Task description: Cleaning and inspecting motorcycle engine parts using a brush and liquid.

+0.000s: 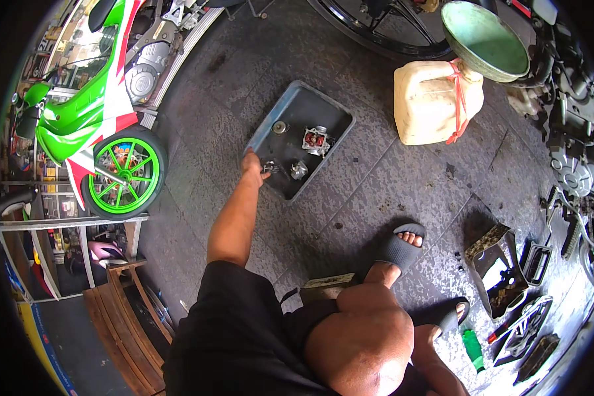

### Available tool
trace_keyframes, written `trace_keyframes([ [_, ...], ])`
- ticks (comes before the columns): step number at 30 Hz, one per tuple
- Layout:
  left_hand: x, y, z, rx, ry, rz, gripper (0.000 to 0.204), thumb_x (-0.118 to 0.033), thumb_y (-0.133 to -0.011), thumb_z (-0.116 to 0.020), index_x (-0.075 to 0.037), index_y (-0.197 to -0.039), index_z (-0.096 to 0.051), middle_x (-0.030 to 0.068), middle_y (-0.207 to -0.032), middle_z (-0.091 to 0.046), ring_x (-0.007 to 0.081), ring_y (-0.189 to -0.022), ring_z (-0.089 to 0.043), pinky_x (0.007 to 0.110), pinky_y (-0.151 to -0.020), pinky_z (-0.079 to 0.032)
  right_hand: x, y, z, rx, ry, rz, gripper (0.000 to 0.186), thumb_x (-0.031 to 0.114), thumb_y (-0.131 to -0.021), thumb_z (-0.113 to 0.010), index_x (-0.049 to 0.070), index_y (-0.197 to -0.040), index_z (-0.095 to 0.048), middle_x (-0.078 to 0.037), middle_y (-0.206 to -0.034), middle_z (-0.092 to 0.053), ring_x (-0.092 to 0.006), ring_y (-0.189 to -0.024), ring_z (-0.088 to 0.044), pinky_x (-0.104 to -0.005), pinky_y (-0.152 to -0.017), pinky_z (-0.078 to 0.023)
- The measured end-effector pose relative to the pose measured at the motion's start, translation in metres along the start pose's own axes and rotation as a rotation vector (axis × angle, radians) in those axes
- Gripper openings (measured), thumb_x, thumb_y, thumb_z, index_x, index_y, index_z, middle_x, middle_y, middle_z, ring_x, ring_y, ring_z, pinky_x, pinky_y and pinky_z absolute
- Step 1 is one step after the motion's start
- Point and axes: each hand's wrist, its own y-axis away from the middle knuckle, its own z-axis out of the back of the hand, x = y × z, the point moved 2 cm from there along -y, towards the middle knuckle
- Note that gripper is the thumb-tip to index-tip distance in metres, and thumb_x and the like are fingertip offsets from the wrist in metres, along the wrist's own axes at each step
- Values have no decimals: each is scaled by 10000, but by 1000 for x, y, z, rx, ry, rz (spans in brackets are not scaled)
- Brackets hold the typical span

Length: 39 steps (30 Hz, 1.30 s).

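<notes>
One tray (313,109) on the floor (204,132), four metal parts (315,140) inside. Left hand (252,166) at its left rim, fingers partly curled; whether it grips, I cannot tell. Right of the tray: one jug (421,109), one funnel (488,43). Markings on the parts: too small to read.

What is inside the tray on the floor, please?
The tray holds a round metal piece, a block with red parts, and other metal pieces near the left hand. What lies beneath them or the hand is hidden.
</notes>
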Motion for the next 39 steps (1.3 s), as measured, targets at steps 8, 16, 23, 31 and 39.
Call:
trace_keyframes([
  [8, 17, 49, -5, 99, 125, -259, 425, -377, -1029, -383, -98, -1324, -509, 125, -1314, -547, 296, -1183, -511, 474, -986, -454, -36, -1, -5, -575, -417, 409, 312, 233, -968, -619, -11, -1163, -601, -107, -926, -660, -166, -698, -604, -302, -620, -506],
  [16, 14, 591, -58, 1523, -1572, -978, 428, -262, -1004, -498, -63, -1381, -471, 70, -1272, -575, 141, -1188, -514, 508, -1117, -307, -166, 206, 83, -1770, -1006, 665, 310, 261, -970, -631, -13, -1115, -630, -87, -852, -674, -147, -611, -596, -286, -542, -495],
  [23, 97, 321, -154, 850, -499, -423, 316, -354, -1011, -497, -74, -1127, -586, -2, -982, -569, 86, -901, -530, 316, -832, -377, -115, 318, 163, -1884, -505, 939, 254, 165, -937, -648, -53, -1066, -656, -89, -844, -689, -108, -655, -611, -259, -589, -498],
  [31, 93, 318, -280, 933, -616, -810, 284, -340, -1000, -550, -80, -1071, -641, -33, -907, -614, 56, -791, -567, 215, -702, -472, -151, 385, 358, -2286, -647, 749, 488, 286, -811, -716, -61, -1147, -651, -268, -1058, -692, -359, -973, -686, -404, -866, -536],
  [39, 121, 381, -318, 1152, -698, -822, 126, -145, -981, -571, -50, -983, -653, -1, -850, -640, 48, -737, -569, 217, -660, -489, -162, 387, 424, -2260, -527, 459, 554, 347, -819, -691, -93, -1149, -623, -323, -1099, -656, -436, -1098, -630, -455, -945, -504],
])
